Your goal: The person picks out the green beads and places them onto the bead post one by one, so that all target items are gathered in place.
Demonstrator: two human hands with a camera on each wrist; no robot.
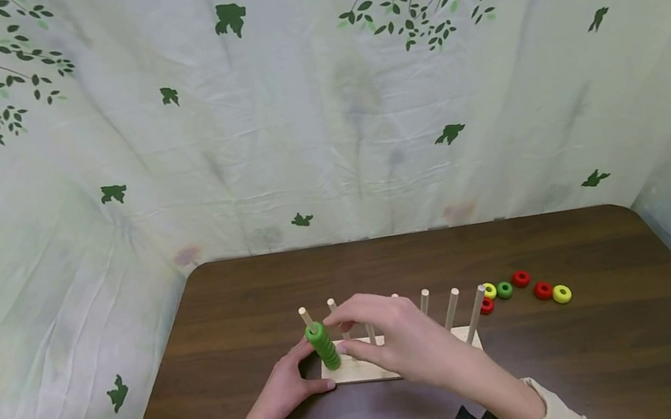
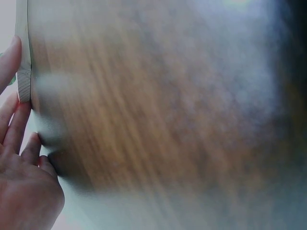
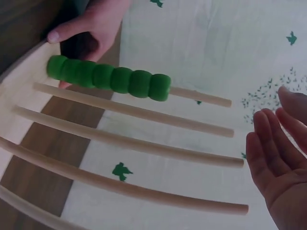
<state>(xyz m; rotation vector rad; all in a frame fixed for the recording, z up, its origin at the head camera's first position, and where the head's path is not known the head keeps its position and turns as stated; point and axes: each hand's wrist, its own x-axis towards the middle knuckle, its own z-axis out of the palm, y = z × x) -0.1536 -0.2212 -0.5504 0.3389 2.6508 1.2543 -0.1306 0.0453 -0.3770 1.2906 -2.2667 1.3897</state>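
A pale wooden peg stand (image 1: pixel 364 371) with several upright pegs sits on the table. Its leftmost peg carries a stack of several green beads (image 1: pixel 325 350), and the bare peg top pokes out above them. My left hand (image 1: pixel 286 387) grips the stand's left end, thumb at the front edge and fingers behind. In the left wrist view, thumb and fingertips lie on either side of the base end (image 2: pixel 24 86). My right hand (image 1: pixel 398 337) hovers over the stand beside the green stack, hiding some pegs. In the right wrist view its fingers (image 3: pixel 271 139) are apart from the peg tips and hold nothing.
Right of the stand lie several loose beads: red (image 1: pixel 521 279), green (image 1: pixel 504 290) and yellow (image 1: pixel 562 294). The dark brown table (image 1: pixel 634 336) meets a pale curtain (image 1: pixel 321 129) printed with leaves and birds at the back and sides.
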